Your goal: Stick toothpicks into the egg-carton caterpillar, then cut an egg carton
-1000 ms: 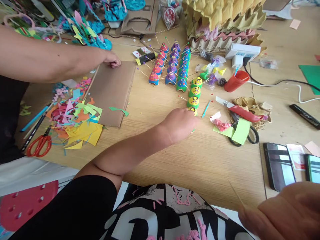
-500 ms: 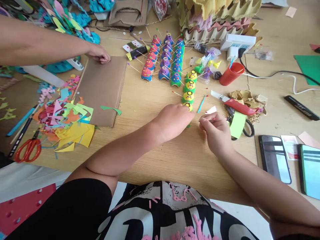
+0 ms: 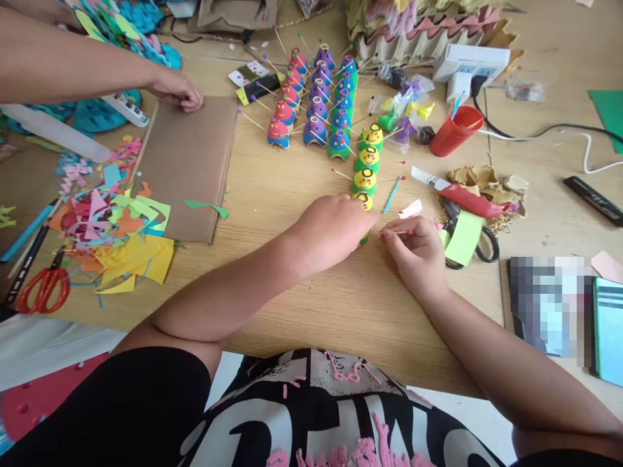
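My left hand (image 3: 335, 227) is closed round the near end of a painted egg-carton caterpillar (image 3: 367, 160), yellow on top and green below, with drawn faces. Its fingers hide the nearest segment. My right hand (image 3: 417, 253) pinches a thin stick with a red tip (image 3: 407, 231); the bare end points left at the caterpillar's near end, and I cannot tell whether it touches. Thin sticks with red tips project from both sides of the caterpillar. Right of it lie a blue stick (image 3: 392, 196) and a scrap of white paper (image 3: 411, 209).
Behind stand a red-and-blue caterpillar (image 3: 279, 131), a purple one (image 3: 315, 131) and a blue-and-green one (image 3: 339, 141). A box cutter (image 3: 472, 200) lies over black scissors (image 3: 488, 245). Another person's hand (image 3: 178, 91) is above a cardboard sheet (image 3: 187, 155). Paper scraps (image 3: 136, 256) lie left; a red cup (image 3: 456, 131) stands right.
My right hand has brought the stick slightly left, closer to the caterpillar's near end, and more of the stick shows. My left hand keeps its hold. The whole view has shifted a little.
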The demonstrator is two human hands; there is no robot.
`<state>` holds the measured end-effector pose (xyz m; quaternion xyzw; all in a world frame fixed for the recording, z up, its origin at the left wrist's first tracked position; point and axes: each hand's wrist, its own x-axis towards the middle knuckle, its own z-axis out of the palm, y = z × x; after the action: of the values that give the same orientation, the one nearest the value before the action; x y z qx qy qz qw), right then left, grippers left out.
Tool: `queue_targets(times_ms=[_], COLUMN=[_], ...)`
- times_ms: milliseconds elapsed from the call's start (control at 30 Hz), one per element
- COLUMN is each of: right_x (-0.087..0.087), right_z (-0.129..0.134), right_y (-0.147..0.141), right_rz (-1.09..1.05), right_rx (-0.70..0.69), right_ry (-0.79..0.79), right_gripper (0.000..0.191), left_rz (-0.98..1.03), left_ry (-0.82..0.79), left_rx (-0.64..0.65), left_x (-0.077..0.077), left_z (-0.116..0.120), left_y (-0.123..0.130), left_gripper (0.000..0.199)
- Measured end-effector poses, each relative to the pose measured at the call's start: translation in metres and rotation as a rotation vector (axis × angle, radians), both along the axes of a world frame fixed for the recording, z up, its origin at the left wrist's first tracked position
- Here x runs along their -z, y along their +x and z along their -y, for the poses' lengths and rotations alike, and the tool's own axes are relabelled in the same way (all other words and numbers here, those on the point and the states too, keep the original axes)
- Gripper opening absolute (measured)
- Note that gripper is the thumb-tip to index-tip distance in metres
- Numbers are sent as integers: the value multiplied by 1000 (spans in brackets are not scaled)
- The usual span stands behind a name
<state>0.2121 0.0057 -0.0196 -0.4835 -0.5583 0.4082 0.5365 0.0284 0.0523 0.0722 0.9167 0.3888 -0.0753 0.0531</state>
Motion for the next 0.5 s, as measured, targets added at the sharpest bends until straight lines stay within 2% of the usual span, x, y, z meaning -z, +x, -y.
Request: queue_targets(times_ms=[500], right_x=[3], right_z=[-1], right_y=[0], right_rz=[42], right_rx=[-44], right_ry=[-22], right_gripper=[17], left_rz=[-30], left_ry=[15], left_rx=[-18], left_x=[0], left_z=[2], left_y=[3], left_gripper=[17])
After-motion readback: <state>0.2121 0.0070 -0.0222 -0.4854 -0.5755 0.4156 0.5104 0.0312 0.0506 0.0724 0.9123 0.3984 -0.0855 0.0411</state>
